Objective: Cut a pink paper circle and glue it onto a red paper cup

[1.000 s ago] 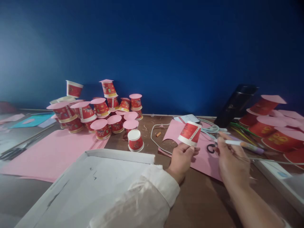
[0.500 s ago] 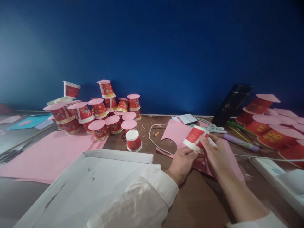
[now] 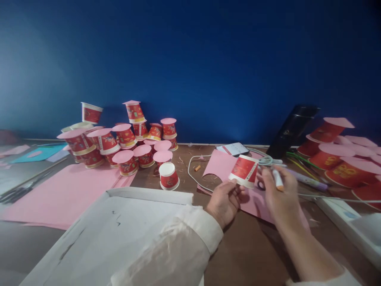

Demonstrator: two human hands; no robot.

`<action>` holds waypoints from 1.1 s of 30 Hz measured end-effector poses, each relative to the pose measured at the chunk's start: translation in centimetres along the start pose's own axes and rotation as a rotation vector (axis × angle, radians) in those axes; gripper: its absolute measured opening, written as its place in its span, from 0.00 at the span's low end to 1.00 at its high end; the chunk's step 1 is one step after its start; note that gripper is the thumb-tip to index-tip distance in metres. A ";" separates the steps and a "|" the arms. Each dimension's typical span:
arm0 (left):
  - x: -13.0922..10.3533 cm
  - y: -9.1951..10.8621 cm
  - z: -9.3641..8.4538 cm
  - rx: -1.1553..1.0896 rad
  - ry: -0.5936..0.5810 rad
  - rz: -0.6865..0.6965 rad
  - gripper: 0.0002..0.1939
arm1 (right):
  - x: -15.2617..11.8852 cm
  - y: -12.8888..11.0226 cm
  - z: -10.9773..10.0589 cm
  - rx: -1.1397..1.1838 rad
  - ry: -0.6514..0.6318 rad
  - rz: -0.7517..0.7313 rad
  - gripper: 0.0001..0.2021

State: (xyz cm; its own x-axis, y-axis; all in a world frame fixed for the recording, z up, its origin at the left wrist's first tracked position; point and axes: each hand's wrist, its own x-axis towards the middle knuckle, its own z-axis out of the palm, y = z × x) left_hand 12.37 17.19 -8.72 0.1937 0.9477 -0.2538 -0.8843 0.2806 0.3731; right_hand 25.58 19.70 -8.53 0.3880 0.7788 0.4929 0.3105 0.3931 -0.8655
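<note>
A red and white paper cup (image 3: pixel 243 171), upside down and slightly tilted, is above the pink paper (image 3: pixel 258 202). My left hand (image 3: pixel 224 200) has its thumb and curled fingers at the cup's lower rim, gripping it there. Just right of the cup, my right hand (image 3: pixel 282 194) is closed around a short white stick with an orange end (image 3: pixel 278 180); whether it is a marker or a glue stick I cannot tell. A dark loop (image 3: pixel 261 185), perhaps a scissors handle, shows between cup and right hand.
Stacked red cups with pink paper discs (image 3: pixel 125 161) stand left; more cups (image 3: pixel 342 171) are right. A lone cup (image 3: pixel 169 176) is behind the white box lid (image 3: pixel 143 230). A phone (image 3: pixel 233 149), cable (image 3: pixel 190 169), orange cap (image 3: pixel 197 168) and black bottle (image 3: pixel 293 131) lie around.
My right hand has come off the cup and moved right, still gripping the white stick. The cup now sits more upright at my left hand.
</note>
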 end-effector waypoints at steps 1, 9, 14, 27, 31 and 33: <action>0.1 0.0 0.0 -0.008 0.017 0.015 0.04 | 0.0 -0.3 -0.2 -0.019 0.051 -0.038 0.23; 0.5 0.0 -0.6 0.051 0.028 0.039 0.04 | -1.8 -2.1 -1.0 -0.106 -0.058 -0.258 0.15; 0.5 0.1 -0.6 0.061 0.023 0.049 0.04 | -2.3 -1.6 -1.1 -0.187 -0.133 -0.428 0.11; 0.4 -0.1 -0.6 0.110 -0.063 0.135 0.10 | -2.6 -1.9 -0.4 -0.380 -0.206 -0.600 0.08; 0.7 -0.3 -0.8 0.311 -0.037 0.210 0.10 | -2.5 -2.0 -0.4 -0.371 -0.202 -0.594 0.07; 0.8 -0.4 -1.0 0.516 0.022 0.270 0.09 | -2.4 -2.2 -0.5 -0.350 -0.188 -0.587 0.06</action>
State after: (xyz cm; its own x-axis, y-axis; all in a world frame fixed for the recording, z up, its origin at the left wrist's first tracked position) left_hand 12.40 17.72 -9.99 -0.0237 0.9941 -0.1063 -0.5789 0.0730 0.8121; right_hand 24.41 16.70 -7.83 -0.0754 0.5702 0.8181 0.6957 0.6178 -0.3665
